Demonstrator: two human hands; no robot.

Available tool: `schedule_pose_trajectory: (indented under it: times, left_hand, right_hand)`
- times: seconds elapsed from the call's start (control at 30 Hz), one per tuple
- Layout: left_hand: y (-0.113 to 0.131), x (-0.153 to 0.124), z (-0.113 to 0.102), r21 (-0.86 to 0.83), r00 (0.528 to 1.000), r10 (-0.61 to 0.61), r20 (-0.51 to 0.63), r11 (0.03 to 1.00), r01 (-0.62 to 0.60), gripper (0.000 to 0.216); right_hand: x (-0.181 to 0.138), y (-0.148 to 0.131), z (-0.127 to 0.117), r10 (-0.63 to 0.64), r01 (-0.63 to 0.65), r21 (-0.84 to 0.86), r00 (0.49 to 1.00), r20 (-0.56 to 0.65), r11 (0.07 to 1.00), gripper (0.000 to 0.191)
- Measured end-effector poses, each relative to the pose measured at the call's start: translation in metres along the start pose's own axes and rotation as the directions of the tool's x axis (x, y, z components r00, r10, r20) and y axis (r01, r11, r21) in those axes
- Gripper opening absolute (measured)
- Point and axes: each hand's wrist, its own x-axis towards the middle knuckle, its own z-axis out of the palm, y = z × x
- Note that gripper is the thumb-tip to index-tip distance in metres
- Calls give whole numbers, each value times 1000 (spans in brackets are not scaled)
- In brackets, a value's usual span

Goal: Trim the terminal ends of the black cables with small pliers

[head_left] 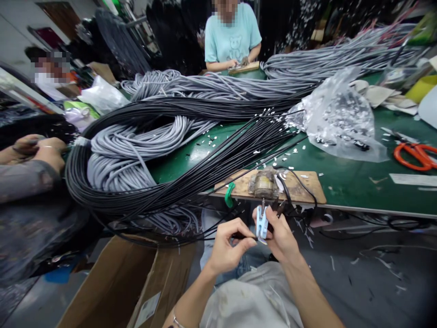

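My left hand (229, 243) pinches the end of a thin black cable, its thumb and forefinger pressed together. Close beside it, my right hand (282, 234) is closed on a light blue clip (261, 222) that looks like a clothes peg. The cable end meets the lower end of the clip; whether it lies inside the jaws I cannot tell. Just beyond the clip, a small motor-like device (264, 184) is fixed to a wooden board (309, 182) at the table edge. A green clamp (230, 195) grips the board's left part.
A long bundle of black cables (191, 175) loops across the green table (362, 182), with grey cable coils (116, 159) behind. Orange-handled scissors (414, 155) and a plastic bag (344, 118) lie right. A cardboard box (112, 278) stands lower left. Co-workers sit opposite and at left.
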Motion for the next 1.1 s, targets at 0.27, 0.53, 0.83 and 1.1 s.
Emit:
schedule_pose_trajectory:
  times: [0.27,0.53,0.83,1.1]
  left_hand:
    - [1,1,4,-1,1000,-23,4,1000,23,23]
    - [0,-2,2,-11,999,3,32,1000,-2,18]
    - [6,-17,-2,-69,997,-71,13,995,72,20]
    - [22,-33,10,-247,886,-461,-53,866,436,31]
  right_hand:
    - [1,5,-1,33,-34,7,999,43,999,53]
    - [-8,25,-16,17,-18,-88,1000,-14,996,59]
    - [-47,29,-29,-282,232,-408,957,-68,883,24]
    - [-72,27,-19,-687,457,-879,683,247,138,34]
